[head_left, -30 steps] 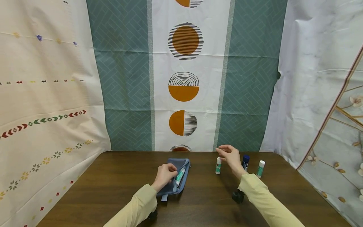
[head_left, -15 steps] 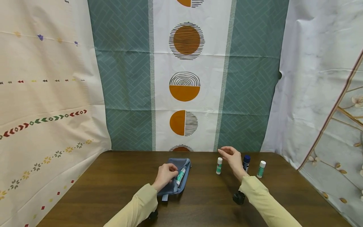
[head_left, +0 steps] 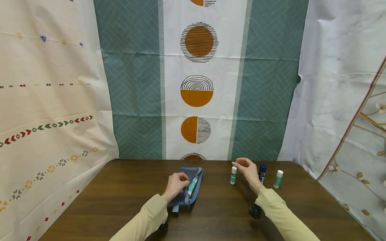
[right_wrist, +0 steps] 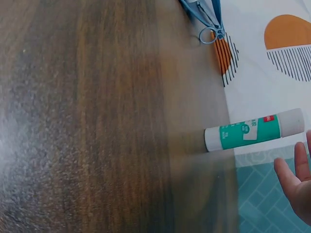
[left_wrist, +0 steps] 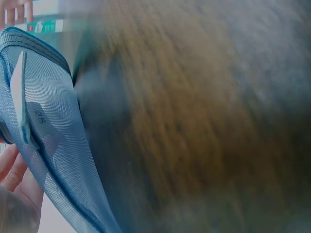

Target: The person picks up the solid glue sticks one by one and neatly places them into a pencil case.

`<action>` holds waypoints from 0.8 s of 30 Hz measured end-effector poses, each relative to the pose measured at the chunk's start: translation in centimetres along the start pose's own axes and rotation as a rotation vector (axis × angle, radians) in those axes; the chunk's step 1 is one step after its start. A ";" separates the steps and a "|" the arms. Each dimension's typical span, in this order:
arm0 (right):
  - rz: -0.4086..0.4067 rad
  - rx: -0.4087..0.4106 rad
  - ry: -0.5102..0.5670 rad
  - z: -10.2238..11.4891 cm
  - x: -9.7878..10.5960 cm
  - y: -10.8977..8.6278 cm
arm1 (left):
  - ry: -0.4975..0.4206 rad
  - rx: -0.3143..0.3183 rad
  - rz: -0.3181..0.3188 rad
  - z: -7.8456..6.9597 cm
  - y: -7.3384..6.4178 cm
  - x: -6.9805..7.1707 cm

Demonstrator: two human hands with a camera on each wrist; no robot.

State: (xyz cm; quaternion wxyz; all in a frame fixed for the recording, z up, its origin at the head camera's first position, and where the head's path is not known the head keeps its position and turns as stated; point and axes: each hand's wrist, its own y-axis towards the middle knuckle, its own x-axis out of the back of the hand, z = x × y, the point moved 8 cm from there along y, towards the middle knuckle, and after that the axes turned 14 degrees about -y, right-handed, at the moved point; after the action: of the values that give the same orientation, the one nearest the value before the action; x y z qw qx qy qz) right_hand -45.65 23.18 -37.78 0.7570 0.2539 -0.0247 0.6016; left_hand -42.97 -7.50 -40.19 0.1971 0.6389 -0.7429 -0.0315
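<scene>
A blue zip pouch (head_left: 197,190) lies on the table with its mouth open, a green-and-white glue stick (head_left: 192,186) inside. My left hand (head_left: 176,185) grips the pouch's left edge; in the left wrist view the mesh side (left_wrist: 63,107) covers much of that hand. To the right, another green glue stick (head_left: 233,175) with a white cap stands upright. My right hand (head_left: 247,170) hovers beside its cap, fingers loosely bent around nothing. The right wrist view shows a gap between the fingertips (right_wrist: 281,167) and that glue stick (right_wrist: 250,133).
Behind my right wrist stands a dark-blue-capped tube (head_left: 262,169), partly hidden. Farther right is one more green glue stick (head_left: 278,179), upright. Patterned cloths hang behind the brown wooden table (head_left: 99,201) and at both sides. A white tag (head_left: 175,209) sticks out from the pouch's near end.
My right hand has come down slightly toward the top of the upright glue stick. The left hand and the pouch stay as they were; the head view has shifted a little.
</scene>
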 end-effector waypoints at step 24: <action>0.120 0.005 -0.052 -3.5 -0.9 0.3 | 0.000 0.003 -0.007 0.1 0.1 0.1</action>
State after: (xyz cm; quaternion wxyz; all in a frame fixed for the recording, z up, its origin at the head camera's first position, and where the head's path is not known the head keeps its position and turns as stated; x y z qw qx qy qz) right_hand -47.17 23.88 -41.05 0.7181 0.2696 -0.0580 0.6390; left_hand -43.13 -7.55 -40.21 0.1958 0.6417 -0.7409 -0.0310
